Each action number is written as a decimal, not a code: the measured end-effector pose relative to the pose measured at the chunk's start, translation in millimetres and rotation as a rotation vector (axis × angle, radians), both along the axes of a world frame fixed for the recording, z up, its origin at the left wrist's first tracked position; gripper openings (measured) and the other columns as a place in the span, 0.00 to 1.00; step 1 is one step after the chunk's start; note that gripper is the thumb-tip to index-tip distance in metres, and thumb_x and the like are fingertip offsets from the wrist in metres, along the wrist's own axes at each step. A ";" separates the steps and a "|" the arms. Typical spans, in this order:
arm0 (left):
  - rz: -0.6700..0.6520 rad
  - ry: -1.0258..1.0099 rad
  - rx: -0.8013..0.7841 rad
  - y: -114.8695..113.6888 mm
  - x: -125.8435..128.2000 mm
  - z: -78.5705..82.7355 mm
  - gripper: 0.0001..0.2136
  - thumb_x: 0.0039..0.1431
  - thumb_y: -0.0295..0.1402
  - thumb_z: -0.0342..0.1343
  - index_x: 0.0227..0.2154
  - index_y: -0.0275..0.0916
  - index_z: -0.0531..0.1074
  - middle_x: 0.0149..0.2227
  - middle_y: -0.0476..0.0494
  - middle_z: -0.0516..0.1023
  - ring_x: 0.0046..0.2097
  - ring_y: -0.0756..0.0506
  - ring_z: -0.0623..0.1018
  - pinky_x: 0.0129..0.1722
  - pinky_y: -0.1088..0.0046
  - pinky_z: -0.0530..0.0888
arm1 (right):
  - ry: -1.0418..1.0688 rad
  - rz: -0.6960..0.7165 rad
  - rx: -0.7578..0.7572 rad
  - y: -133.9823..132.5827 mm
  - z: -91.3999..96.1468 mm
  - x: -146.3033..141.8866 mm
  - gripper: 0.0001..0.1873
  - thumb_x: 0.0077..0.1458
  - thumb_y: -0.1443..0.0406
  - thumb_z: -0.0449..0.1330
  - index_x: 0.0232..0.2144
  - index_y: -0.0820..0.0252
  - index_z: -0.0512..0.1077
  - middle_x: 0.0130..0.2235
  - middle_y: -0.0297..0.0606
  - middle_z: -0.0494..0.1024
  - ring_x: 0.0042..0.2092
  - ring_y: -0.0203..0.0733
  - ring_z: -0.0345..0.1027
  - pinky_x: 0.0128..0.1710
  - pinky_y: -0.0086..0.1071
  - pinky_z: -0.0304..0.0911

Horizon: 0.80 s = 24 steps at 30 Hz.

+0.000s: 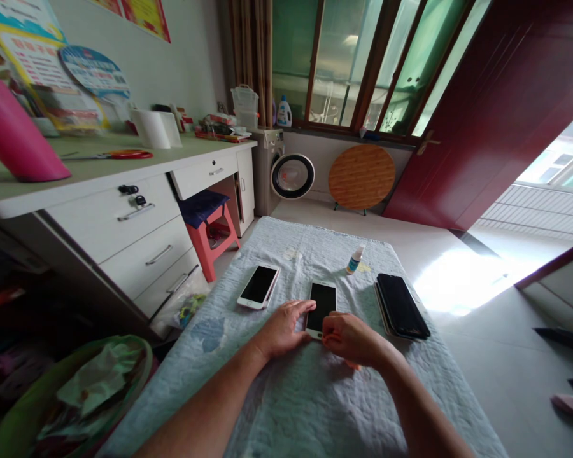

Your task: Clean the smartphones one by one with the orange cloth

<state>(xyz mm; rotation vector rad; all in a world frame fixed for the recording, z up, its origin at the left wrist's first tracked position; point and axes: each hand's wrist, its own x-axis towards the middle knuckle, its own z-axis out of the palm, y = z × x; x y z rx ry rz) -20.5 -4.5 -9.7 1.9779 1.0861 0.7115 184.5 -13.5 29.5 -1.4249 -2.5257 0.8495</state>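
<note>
A white smartphone (324, 299) with a dark screen lies face up on the cloth-covered table, between my two hands. My left hand (286, 326) grips its left edge, with the fingers by the side and the thumb near the lower corner. Curled into a fist, my right hand (351, 337) presses on the lower right of the screen. A bit of orange cloth (353, 365) peeks out beneath that hand; the rest is hidden in the fingers. To the left lies a white phone (259, 285) on top of another. Stacked phones, a black one (402, 305) uppermost, lie on the right.
A small spray bottle (356, 259) stands behind the phones on the quilted table cover (286, 407). A waste basket (141, 381) is at the lower left. Beyond are a white desk (114, 210), a red stool (210, 238) and a washing machine (270, 165) with its round door ajar.
</note>
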 end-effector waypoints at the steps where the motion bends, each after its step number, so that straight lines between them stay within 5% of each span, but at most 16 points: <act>1: 0.000 -0.002 0.003 -0.1 0.0 -0.4 0.31 0.46 0.21 0.61 0.56 0.39 0.67 0.56 0.41 0.74 0.58 0.42 0.71 0.62 0.65 0.64 | -0.008 -0.001 -0.015 1.2 -0.4 3.4 0.05 0.46 0.71 0.56 0.25 0.60 0.71 0.30 0.33 0.72 0.29 0.31 0.60 0.29 0.26 0.50; 10: 0.006 -0.015 0.003 -1.3 -0.5 -2.1 0.31 0.47 0.23 0.62 0.57 0.41 0.67 0.56 0.43 0.73 0.58 0.42 0.71 0.62 0.63 0.64 | -0.081 -0.032 0.011 5.1 -5.9 14.9 0.05 0.43 0.71 0.55 0.22 0.60 0.70 0.25 0.31 0.71 0.27 0.31 0.58 0.26 0.26 0.46; 24: 0.003 -0.035 -0.035 1.7 -0.6 -3.9 0.31 0.47 0.24 0.64 0.57 0.39 0.67 0.56 0.41 0.73 0.59 0.41 0.70 0.62 0.63 0.64 | 0.041 -0.072 0.153 -1.4 -19.8 -16.6 0.04 0.50 0.71 0.55 0.25 0.61 0.68 0.32 0.34 0.69 0.30 0.31 0.59 0.30 0.26 0.48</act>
